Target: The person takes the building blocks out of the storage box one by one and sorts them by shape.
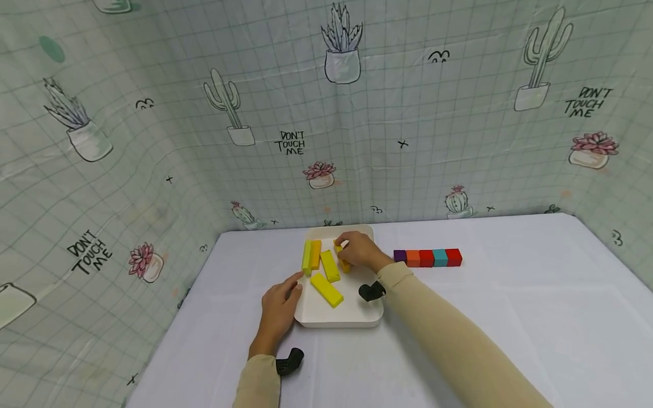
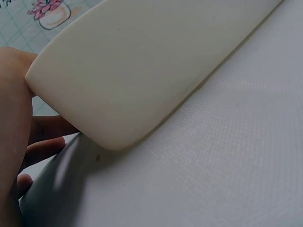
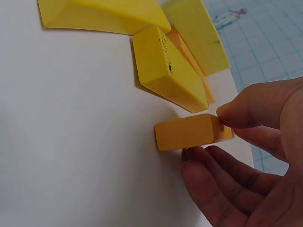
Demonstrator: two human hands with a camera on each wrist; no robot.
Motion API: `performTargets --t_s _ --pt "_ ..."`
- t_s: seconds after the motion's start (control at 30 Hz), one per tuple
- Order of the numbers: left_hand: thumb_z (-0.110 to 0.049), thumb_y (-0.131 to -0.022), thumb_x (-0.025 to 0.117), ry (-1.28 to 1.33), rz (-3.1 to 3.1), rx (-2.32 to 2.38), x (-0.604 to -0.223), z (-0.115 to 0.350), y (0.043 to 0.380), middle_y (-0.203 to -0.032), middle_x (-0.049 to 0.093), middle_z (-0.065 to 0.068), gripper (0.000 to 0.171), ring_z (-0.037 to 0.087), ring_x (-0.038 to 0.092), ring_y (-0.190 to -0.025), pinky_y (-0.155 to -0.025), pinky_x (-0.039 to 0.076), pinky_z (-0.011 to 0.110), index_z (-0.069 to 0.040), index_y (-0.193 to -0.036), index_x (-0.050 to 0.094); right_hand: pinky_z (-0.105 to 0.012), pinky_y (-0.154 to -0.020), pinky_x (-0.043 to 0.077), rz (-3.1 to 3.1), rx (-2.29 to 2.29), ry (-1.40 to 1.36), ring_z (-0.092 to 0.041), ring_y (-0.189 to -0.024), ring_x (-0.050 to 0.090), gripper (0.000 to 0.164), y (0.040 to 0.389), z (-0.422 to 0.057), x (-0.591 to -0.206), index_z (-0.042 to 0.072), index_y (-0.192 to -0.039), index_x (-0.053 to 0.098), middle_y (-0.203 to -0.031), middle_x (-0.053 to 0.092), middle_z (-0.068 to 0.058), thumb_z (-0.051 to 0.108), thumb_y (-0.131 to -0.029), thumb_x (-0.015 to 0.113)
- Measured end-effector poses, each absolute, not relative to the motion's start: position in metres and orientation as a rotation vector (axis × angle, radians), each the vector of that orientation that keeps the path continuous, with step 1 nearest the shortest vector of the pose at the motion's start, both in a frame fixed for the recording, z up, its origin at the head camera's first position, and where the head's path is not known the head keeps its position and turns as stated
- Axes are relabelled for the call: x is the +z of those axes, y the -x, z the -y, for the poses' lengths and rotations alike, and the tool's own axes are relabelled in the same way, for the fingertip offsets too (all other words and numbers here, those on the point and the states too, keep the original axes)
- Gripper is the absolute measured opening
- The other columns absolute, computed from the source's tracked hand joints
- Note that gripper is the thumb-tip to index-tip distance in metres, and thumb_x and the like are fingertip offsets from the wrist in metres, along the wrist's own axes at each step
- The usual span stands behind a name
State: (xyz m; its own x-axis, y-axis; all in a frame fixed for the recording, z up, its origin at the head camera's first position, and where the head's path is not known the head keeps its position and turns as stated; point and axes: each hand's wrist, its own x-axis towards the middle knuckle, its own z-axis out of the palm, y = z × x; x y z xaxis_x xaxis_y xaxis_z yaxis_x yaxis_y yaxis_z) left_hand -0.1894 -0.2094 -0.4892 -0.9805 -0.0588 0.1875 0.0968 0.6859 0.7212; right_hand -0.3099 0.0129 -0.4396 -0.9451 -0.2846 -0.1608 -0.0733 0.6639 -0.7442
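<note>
A white tray (image 1: 357,315) lies on the table, with several long yellow and orange blocks in it. My left hand (image 1: 278,309) holds the tray's left wall, thumb at the rim and fingers along the outside. Near the tray's far right part, my right hand (image 1: 359,250) pinches an orange block (image 3: 184,134) between thumb and fingers. Beside that block stands a yellow block (image 3: 158,59) with dark marks along one edge. Another yellow block (image 1: 326,290) lies slanted nearer the front. At the left side, a yellow block (image 1: 306,258) and a second orange block (image 1: 316,254) lie side by side.
Right of the tray, a row of small cubes (image 1: 425,258) in purple, orange, red and teal sits on the white-covered table (image 1: 490,340). A cloth backdrop (image 1: 408,181) with printed plants rises behind the table and at its sides.
</note>
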Motion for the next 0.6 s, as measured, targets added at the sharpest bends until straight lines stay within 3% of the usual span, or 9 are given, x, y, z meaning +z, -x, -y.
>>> performTargets --t_s 0.6 --pt "-0.028 -0.103 0.054 -0.018 2.716 -1.199 -0.4897 0.2085 0.1893 -0.128 0.066 0.008 0.038 0.030 0.052 -0.125 -0.112 0.026 0.058 -0.027 -0.140 0.062 -0.026 -0.066 0.056 -2.583 -1.162 0.320 -0.021 -0.078 0.061 0.043 0.3098 -0.0217 -0.4414 0.011 -0.132 0.066 -0.134 0.059 -0.013 0.011 -0.089 0.065"
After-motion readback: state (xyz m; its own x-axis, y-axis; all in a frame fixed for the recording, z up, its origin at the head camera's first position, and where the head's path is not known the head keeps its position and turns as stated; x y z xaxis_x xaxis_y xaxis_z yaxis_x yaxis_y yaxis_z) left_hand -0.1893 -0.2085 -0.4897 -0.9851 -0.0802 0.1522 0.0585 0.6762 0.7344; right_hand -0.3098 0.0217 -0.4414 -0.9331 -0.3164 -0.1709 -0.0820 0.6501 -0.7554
